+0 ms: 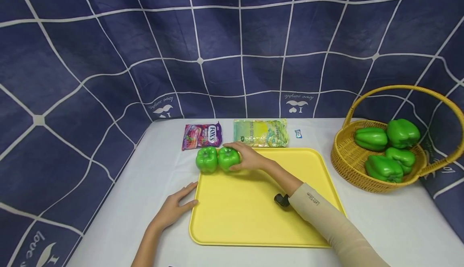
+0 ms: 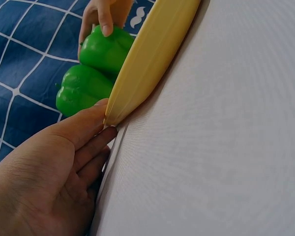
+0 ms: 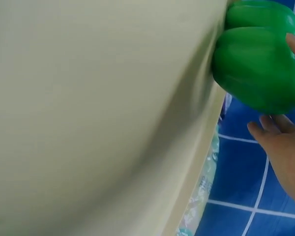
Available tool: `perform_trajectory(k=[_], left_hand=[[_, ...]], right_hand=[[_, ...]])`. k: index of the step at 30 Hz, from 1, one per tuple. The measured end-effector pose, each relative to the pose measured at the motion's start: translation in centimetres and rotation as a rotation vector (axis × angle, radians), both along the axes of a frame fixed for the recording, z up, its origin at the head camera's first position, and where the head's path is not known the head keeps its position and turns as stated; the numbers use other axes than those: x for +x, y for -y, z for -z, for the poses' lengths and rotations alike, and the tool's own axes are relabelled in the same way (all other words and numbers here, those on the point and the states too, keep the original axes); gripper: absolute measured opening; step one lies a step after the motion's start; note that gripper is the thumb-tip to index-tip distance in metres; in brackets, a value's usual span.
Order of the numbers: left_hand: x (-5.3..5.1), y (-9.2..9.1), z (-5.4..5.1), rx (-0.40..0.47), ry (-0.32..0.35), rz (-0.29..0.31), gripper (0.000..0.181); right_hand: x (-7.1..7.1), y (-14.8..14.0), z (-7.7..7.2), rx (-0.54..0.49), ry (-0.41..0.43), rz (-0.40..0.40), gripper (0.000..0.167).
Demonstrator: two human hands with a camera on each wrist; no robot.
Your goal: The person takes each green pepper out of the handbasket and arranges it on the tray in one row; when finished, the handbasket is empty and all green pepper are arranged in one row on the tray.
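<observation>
At the far left corner of a smooth, rectangular yellow tray (image 1: 239, 218), a glossy, lobed green bell pepper (image 1: 207, 160) sits with a 2nd green bell pepper (image 1: 226, 160) against its right side. The contact probably helps both stand upright, and the raised rim may check any roll outward. Whether the 2nd pepper's full weight is on the tray cannot be told.

The right hand (image 1: 250, 157) holds that 2nd pepper, its fingers curved over the far side and its thumb on the near side, parted only as wide as the pepper; gripping across opposite sides seems to suit such a round, slick shape. Its forearm, in a beige fabric sleeve (image 1: 326, 214), slants over the tray from the near right.

The left hand (image 1: 177, 207) lies low beside the tray's left edge, loosely open, thumb and index finger spread with their tips at the rim. It grasps no pepper, and its touch perhaps steadies the tray.

To the right, a round, woven golden-brown basket (image 1: 348, 166) with a tall handle bears 4 more green peppers (image 1: 371, 138), its raised wall likely holding them together.
</observation>
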State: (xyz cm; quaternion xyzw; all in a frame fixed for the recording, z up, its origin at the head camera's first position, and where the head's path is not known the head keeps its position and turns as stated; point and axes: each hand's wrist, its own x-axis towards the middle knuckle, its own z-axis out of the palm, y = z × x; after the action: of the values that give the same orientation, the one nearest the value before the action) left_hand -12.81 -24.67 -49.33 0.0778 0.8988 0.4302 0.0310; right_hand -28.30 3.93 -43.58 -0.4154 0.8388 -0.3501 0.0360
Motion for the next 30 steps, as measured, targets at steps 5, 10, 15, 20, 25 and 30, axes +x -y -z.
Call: perform_trajectory(k=[5,10,15,20,25,30], left_hand=[[-0.1,-0.2,-0.1,0.0,0.017,-0.005,0.06],[-0.2,-0.3,-0.1,-0.005,0.03,-0.005,0.06],[-0.2,-0.1,-0.2,-0.016,0.026,-0.008,0.061],[-0.1,0.0,-0.3,-0.02,0.003,-0.001,0.061],[-0.1,-0.1,-0.3,-0.024,-0.001,-0.002,0.062],[-0.1,-0.1,-0.2,-0.02,-0.005,0.005,0.061]], right_hand=[[0.3,-1.4,-0.7,0.0,0.016,0.023,0.087],[1.1,-5.3,-2.8,-0.012,0.006,0.078,0.08],[1.9,-11.3,-4.6,-0.032,-0.052,0.205,0.067],[2.6,-18.4,-5.4,-0.094,-0.243,0.425,0.061],[3.2,-25.6,-6.2,-0.043,-0.325,0.744,0.066],[3.6,-32.2,-6.3,0.024,-0.277,1.057,0.078]])
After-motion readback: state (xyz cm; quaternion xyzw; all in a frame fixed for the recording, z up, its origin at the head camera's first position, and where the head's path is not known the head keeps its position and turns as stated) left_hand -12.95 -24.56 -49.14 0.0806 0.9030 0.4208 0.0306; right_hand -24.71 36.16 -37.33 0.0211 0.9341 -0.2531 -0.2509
